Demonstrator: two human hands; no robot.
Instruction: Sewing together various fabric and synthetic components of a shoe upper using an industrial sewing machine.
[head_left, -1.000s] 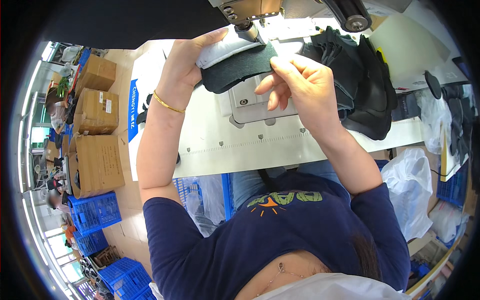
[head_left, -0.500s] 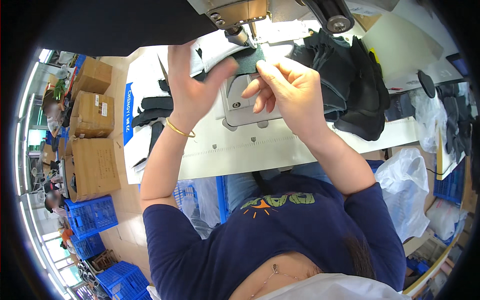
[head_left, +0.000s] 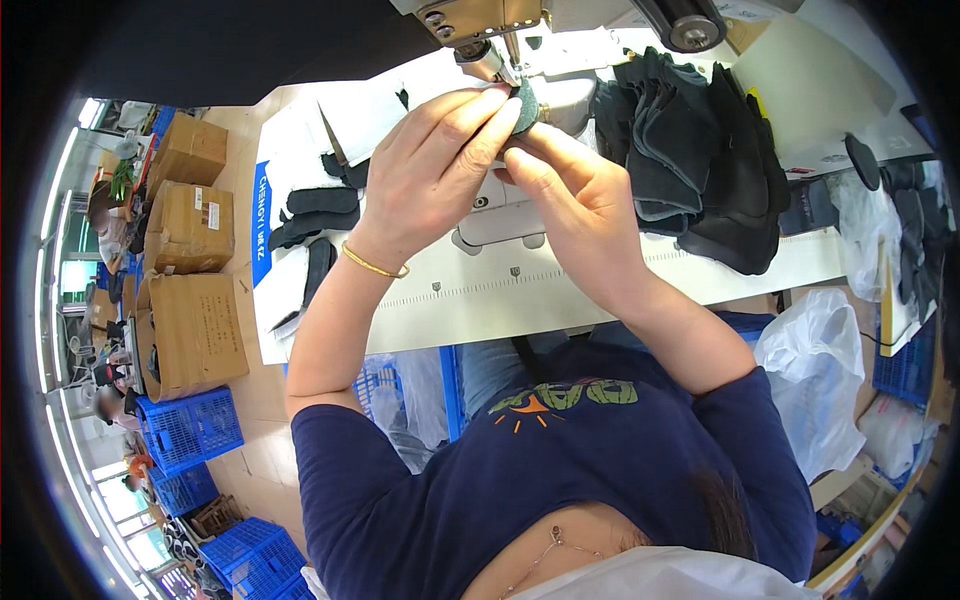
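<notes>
A small dark grey-green fabric piece (head_left: 526, 108) lies under the needle area of a sewing machine (head_left: 487, 25). My left hand (head_left: 435, 160) is closed over the piece's left side, its fingertips close to the presser foot (head_left: 512, 75). At the near edge, my right hand (head_left: 580, 195) pinches the same piece between thumb and fingers. Much of the fabric is hidden behind my fingers. To the right of my right hand is a pile of dark fabric pieces (head_left: 670, 140). Left of my left hand lie black strips (head_left: 318, 212) and white pieces (head_left: 365, 120).
The white worktable (head_left: 450, 315) has a ruler scale along its near side. Cardboard boxes (head_left: 195, 325) and blue crates (head_left: 195, 428) stand on the floor to the left. A translucent plastic bag (head_left: 815, 370) hangs at the right. Other people sit at the far left.
My left hand has come down and right from its raised, spread pose onto the fabric. My right hand has stayed close to the fabric's near edge. The whole view has shifted slightly.
</notes>
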